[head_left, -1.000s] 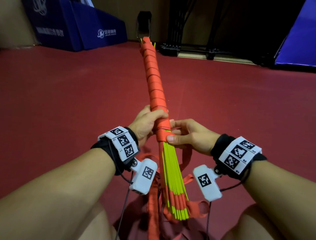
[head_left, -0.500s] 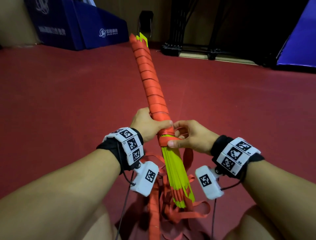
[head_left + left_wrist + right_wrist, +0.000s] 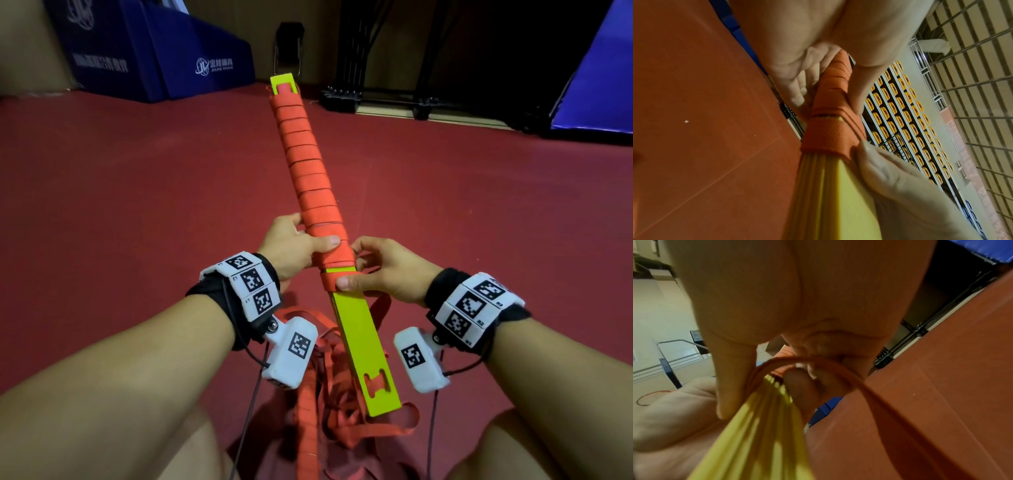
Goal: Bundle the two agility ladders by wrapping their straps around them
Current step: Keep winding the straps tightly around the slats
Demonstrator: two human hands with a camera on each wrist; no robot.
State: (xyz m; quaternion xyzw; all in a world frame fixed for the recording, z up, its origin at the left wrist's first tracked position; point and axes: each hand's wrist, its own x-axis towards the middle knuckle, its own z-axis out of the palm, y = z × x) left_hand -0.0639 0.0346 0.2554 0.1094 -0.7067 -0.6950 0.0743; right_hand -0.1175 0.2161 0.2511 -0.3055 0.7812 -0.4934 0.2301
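Note:
A stack of yellow-green ladder rungs (image 3: 363, 346) points away from me, its far part wound in orange strap (image 3: 305, 171). My left hand (image 3: 294, 246) grips the wrapped bundle, thumb across the top of the last turns. My right hand (image 3: 376, 270) pinches the newest strap turn against the rungs at the wrap's lower edge. In the left wrist view the strap wrap (image 3: 830, 133) ends where the bare rungs (image 3: 838, 194) begin. In the right wrist view a loose strap loop (image 3: 838, 368) arcs over the fingers beside the rungs (image 3: 764, 426).
Loose orange strap (image 3: 329, 421) lies heaped on the red floor (image 3: 120, 222) between my knees. Blue padded blocks (image 3: 164, 58) stand at the back left, a dark metal rack base (image 3: 376, 99) at the back, a blue mat (image 3: 596, 75) at the right.
The bundle has rolled so the flat face of the rungs now faces up, and its far end has swung left. Both hands keep their hold at the wrap's lower edge.

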